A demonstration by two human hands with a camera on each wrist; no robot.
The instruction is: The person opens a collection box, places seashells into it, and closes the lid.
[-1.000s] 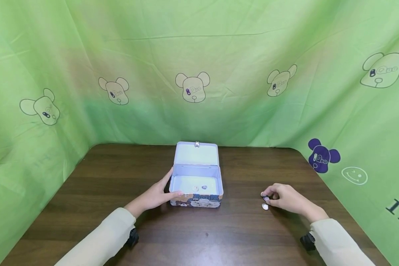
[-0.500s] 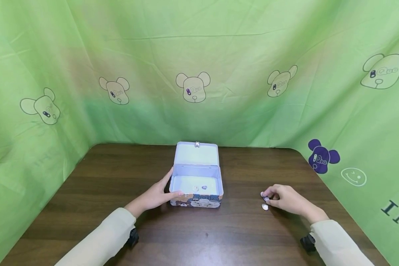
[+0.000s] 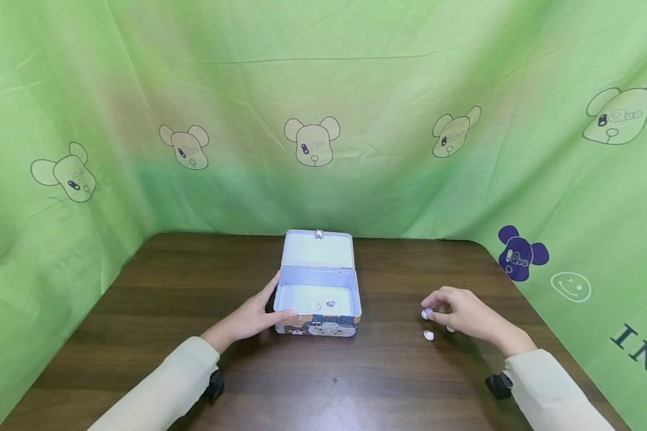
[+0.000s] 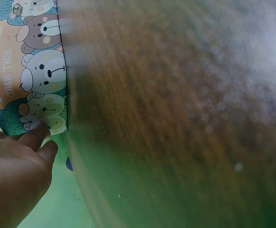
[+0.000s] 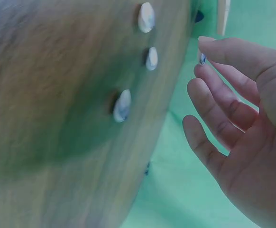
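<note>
In the head view, my left hand [image 3: 246,315] grips the near left corner of an open tin lunch box [image 3: 318,326], its thumb on the front rim and a finger along the left side. The left wrist view shows fingertips touching the bear-printed tin wall [image 4: 45,71]. Inside lie two small shells, one whitish [image 3: 316,306] and one purplish [image 3: 330,303]. To the right, my right hand [image 3: 466,314] pinches a small white and purple shell [image 3: 426,313] between thumb and forefinger, just above the table. Its other fingers hang apart, half bent in the right wrist view.
A white shell [image 3: 428,335] lies on the table just in front of the right hand, and another shell [image 3: 451,328] shows partly under it. Three shells in all lie there in the right wrist view. Green printed cloth [image 3: 313,191] surrounds the brown wooden table [image 3: 302,383].
My right hand has lifted slightly and shifted, with a shell now pinched at its fingertips. A shell under the hand has come into sight. The left hand and the tin box stay put.
</note>
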